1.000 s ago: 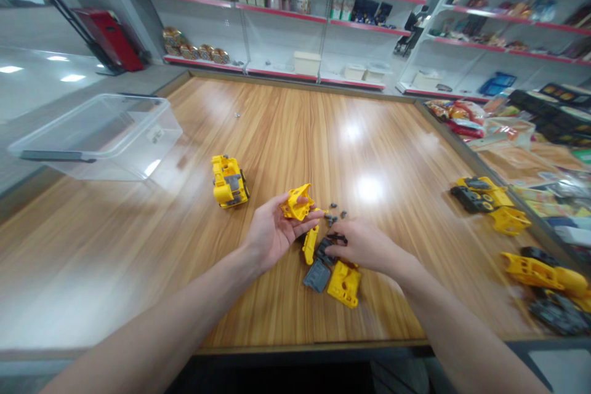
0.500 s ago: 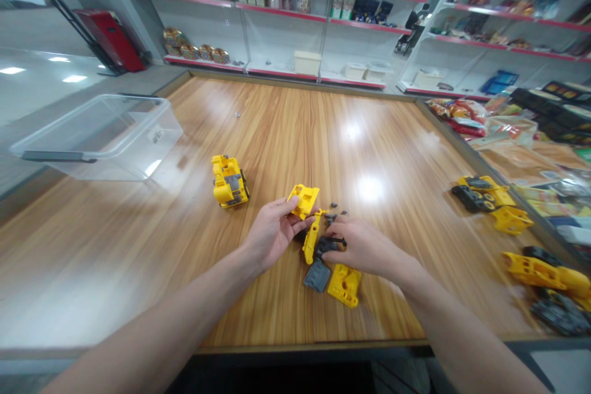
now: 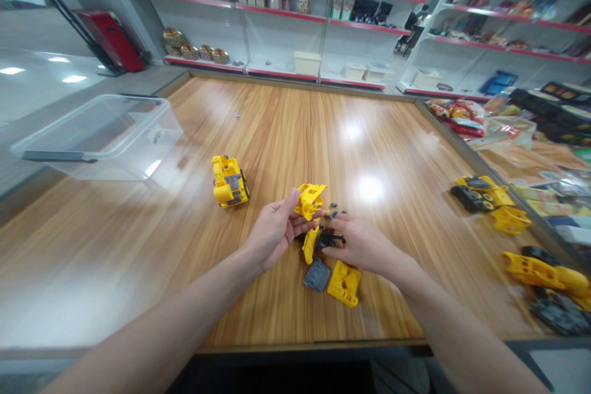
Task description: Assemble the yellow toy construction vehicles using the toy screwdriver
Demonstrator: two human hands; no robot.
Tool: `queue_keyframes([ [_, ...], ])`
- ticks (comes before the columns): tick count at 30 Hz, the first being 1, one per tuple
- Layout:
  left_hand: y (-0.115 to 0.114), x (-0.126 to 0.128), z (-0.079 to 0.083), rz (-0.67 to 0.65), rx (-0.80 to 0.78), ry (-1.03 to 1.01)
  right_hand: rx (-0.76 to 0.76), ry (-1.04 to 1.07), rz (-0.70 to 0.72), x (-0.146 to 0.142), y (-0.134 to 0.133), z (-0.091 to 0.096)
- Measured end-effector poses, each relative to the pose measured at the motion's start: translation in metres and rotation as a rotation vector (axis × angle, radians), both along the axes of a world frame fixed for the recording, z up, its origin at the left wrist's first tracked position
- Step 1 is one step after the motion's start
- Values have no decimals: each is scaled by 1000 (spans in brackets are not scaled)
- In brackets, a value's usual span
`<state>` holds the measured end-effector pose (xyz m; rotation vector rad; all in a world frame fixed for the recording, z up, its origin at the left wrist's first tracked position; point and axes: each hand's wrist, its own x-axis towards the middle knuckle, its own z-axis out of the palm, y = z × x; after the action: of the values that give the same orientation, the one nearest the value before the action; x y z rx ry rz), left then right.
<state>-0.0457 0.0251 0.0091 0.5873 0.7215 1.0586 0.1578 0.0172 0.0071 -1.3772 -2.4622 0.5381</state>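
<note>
My left hand (image 3: 274, 231) holds up a yellow toy-vehicle cab piece (image 3: 310, 199), pinched between the thumb and fingers. My right hand (image 3: 364, 240) hovers over a dark grey toy part (image 3: 330, 240), thumb and fingers apart; whether it touches the part is hard to tell. Between the hands lies a long yellow arm piece (image 3: 310, 246). Closer to me are a flat grey piece (image 3: 317, 275) and a yellow body piece (image 3: 344, 283). Small grey bits (image 3: 332, 214) are scattered just beyond my right fingertips.
An assembled yellow toy vehicle (image 3: 229, 181) stands left of my hands. A clear plastic bin (image 3: 157, 135) is at the table's left. More yellow toy vehicles (image 3: 489, 194) lie along the right side, near packaged goods (image 3: 503, 129). Stocked shelves (image 3: 281, 12) line the back.
The cab piece in my left hand has turned and shifted slightly right, showing a different side. My right fingers have spread and moved up a little from the dark part.
</note>
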Motion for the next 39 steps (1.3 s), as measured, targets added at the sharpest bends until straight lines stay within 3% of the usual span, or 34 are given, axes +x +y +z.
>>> queue_keyframes([
  [8, 1, -2, -4, 40, 73, 12, 268, 250, -253, -4, 4, 10],
  [13, 1, -3, -3, -31, 82, 78, 369, 383, -235, -3, 2, 14],
  [19, 0, -2, -6, -128, 64, 85, 409, 435, -122, -3, 2, 14],
  [39, 0, -1, -7, -47, 24, 159, 397, 397, -216, -3, 0, 15],
])
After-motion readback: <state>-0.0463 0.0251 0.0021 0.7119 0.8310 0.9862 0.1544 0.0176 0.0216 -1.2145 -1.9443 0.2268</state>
